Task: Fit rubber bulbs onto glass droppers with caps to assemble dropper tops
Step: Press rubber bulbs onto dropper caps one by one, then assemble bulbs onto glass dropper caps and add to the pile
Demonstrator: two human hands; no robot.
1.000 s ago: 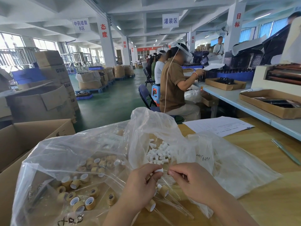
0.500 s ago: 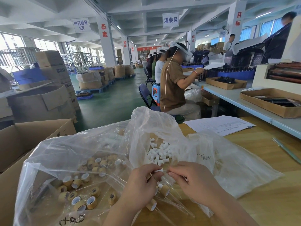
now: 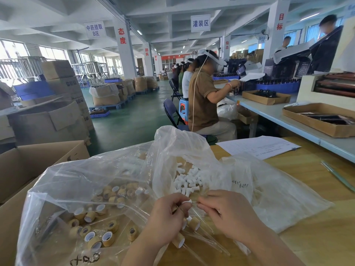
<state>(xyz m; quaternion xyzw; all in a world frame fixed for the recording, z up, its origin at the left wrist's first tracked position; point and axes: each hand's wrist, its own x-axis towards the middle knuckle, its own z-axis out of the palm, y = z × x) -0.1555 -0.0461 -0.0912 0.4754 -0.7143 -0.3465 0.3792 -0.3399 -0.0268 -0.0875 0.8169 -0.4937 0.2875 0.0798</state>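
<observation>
Above the plastic bag (image 3: 76, 189), my left hand (image 3: 167, 215) pinches a white rubber bulb (image 3: 187, 202); my right hand (image 3: 228, 214) pinches the glass dropper (image 3: 194, 202) against it. A few finished tops (image 3: 194, 223) lie below; many loose bulbs (image 3: 189, 179) and caps (image 3: 92, 227) wait.

Factory packing hall: stacked cartons (image 3: 63, 81), seated line workers (image 3: 203, 96), hanging zone signs (image 3: 200, 23).

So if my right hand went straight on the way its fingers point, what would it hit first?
Probably the white rubber bulb pinched in your left hand, close by; depth unclear.
</observation>
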